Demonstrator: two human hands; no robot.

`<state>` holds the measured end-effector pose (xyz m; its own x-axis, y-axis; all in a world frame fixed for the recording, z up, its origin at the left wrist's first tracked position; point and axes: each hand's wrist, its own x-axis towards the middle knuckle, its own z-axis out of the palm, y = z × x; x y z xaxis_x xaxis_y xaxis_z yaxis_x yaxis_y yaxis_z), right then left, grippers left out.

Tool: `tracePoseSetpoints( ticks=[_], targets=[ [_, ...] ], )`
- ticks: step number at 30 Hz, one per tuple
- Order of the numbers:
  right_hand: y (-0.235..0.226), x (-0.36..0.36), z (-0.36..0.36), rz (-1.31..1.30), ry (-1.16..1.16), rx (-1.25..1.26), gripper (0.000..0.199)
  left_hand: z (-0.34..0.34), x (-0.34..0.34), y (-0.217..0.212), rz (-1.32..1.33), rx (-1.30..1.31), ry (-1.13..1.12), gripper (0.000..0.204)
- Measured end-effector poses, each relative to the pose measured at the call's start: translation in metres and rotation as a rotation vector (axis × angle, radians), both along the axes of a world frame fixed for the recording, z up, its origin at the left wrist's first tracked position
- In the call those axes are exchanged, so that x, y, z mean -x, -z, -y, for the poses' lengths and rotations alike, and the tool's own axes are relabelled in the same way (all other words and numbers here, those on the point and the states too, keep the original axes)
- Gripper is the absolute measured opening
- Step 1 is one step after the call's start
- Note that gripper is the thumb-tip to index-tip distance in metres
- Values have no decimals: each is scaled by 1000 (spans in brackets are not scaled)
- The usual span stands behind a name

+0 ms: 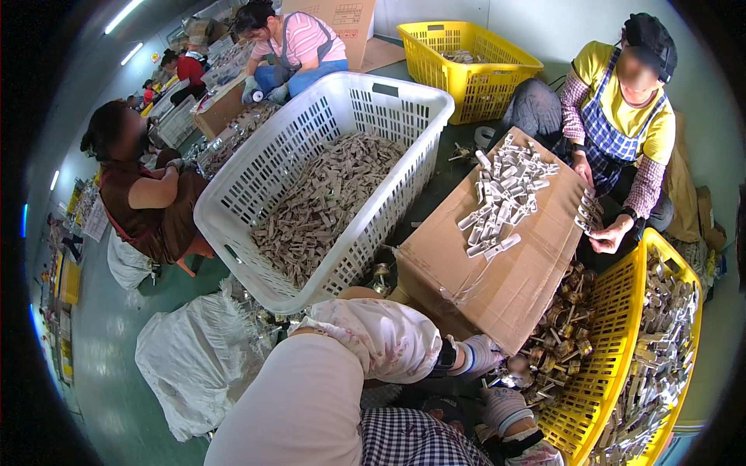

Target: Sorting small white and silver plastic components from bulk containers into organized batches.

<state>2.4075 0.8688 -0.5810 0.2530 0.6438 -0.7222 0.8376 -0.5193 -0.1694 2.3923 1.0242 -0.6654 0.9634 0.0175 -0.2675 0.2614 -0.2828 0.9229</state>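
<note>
- I'm looking down at my two gloved hands, low and right of centre, at the near-left corner of the yellow crate [622,311].
- My left hand [478,356] reaches in from a floral sleeve; its fingers curl around a small brass part [519,365] at the edge of the heap, so I judge it is gripping that.
- My right hand [505,408] sits just below, glove bunched; whether it is closed on anything I cannot tell.
- Step in hand, as I read it: picking one brass fitting out of the pile and bringing it between both hands.
- Next move calls for a clean single pick, since the parts lie tangled and stems can snag on neighbours.
- Yellow crate: brass fittings [563,311] in its left half, silvery flat pieces [660,349] stacked in its right half.
- White basket [404,93], far left: half full of grey-brown flat pieces [326,198].
- Cardboard box [505,272] between basket and crate serves as a bench; a cluster of white-silver pieces [505,190] lies on its far end.
- A co-worker's hands [598,225] hold a row of those pieces at the box's right edge.
- Far yellow crate [466,78]: a few grey parts inside, mostly hidden.
- White sack [186,365] slumps on the floor, near left.
</note>
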Motion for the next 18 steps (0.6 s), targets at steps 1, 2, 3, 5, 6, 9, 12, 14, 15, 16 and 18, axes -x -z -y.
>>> tracePoseSetpoints(
  ticks=[1, 2, 3, 5, 6, 9, 12, 14, 15, 16, 18],
  targets=[
    [0, 0, 0, -2, 5, -3, 29, 0, 0, 0, -1, 0, 0, 27],
    [0, 0, -1, -2, 9, -5, 29, -1, 0, 0, -12, -3, 2, 27],
    [-1, 0, -2, -2, 9, -4, 29, -1, 1, -1, -23, -6, 4, 27],
    [-5, 1, -3, -15, 13, -21, 29, -1, 1, -1, -20, 5, 2, 27],
    [-4, 1, -2, -16, 13, -21, 29, -1, 1, -1, -17, 16, 0, 27],
    [0, 0, 1, -16, 19, -30, 30, -1, 1, -2, 29, 37, -1, 28],
    [0, 0, 0, -14, 11, -34, 31, -1, 0, -1, -34, 35, 21, 28],
    [-2, 1, -2, -17, 13, -19, 32, 0, 0, 5, -12, 15, 19, 28],
    [-3, 1, -3, -18, 12, -20, 32, 0, 0, 9, 9, -6, 19, 28],
    [-3, 1, -4, -17, 10, -5, 32, 1, 0, 13, 8, -7, 17, 28],
    [-3, 0, -4, -15, 10, 14, 32, 1, 0, 10, 67, -23, 6, 27]
  ],
)
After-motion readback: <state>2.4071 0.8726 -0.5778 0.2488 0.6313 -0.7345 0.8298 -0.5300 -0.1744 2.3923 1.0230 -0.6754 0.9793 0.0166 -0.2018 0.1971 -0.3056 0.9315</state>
